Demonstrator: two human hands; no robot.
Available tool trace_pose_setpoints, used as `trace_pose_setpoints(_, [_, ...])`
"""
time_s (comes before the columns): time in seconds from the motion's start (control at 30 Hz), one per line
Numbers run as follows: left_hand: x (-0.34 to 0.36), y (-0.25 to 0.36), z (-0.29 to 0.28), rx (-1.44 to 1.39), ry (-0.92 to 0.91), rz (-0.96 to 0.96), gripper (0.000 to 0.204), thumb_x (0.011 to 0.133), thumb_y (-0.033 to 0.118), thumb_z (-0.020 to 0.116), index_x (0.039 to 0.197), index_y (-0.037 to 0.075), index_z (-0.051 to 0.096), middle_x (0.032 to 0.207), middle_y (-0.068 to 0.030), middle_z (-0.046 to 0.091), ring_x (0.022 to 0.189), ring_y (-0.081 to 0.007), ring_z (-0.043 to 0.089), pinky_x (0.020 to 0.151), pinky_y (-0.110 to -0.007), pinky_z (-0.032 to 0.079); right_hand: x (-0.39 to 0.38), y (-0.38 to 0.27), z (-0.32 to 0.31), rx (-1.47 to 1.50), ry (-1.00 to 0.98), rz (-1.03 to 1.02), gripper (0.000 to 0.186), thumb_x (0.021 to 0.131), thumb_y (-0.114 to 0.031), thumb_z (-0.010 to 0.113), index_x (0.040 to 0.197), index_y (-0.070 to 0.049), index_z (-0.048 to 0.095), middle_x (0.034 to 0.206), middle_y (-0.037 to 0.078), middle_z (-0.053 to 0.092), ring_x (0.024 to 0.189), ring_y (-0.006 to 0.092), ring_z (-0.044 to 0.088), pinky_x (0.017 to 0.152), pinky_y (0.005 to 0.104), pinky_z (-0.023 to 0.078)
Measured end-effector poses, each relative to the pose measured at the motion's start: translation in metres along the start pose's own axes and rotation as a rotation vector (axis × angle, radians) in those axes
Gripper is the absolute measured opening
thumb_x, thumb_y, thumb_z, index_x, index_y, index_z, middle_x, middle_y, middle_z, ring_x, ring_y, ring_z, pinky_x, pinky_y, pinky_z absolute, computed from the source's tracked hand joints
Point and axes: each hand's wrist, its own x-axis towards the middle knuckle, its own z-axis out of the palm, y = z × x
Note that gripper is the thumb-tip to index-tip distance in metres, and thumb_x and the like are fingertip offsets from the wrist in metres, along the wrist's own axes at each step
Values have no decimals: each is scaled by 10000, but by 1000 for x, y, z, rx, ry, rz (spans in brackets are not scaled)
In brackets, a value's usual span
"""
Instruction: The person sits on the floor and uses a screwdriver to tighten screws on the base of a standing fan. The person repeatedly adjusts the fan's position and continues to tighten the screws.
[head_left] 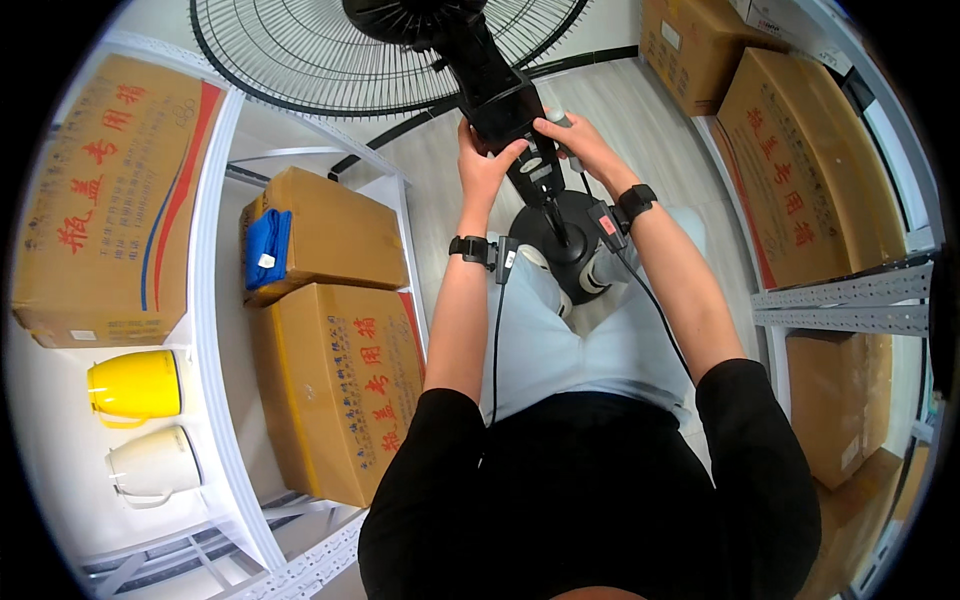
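A black pedestal fan (513, 110) stands in front of me, its wire cage (300, 60) at the top of the view and its round base (550, 235) on the floor by my shoes. My left hand (485, 168) grips the left side of the fan's black body below the cage, thumb across its front. On the other side, my right hand (592, 150) has its thumb against the body. A grey, rounded handle (558, 120) shows in the right fingers; its kind is partly hidden. Both wrists wear black straps with small cabled modules.
White metal shelves with cardboard boxes (340, 385) flank me on the left. More boxes (810, 170) fill the right racks. A yellow jug (135, 388), a white jug (155, 465) and a blue folded cloth or bag (268, 248) are at left. Cables hang beside both my forearms.
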Motion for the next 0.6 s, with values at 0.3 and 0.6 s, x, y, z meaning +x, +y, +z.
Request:
trace_pose_setpoints(0.3, [-31,-40,-13,28,-76,-164,601,703,94,779,1204,-33,473,1073,-99,601,1006,-174,579,923,-301,430,1,7,-5,35,-81,13,598,789,-407,702,1273,-95,543,932,-34,587,744,36,477,528,198,321])
trace_pose_setpoints(0.6, [-31,-44,-8,-89,-42,-159,613,698,81,775,1221,-21,470,1064,-87,600,975,-173,585,900,-294,438,4,47,-21,-97,-115,132,633,745,-362,754,1284,-119,530,917,-42,598,699,46,459,512,208,335])
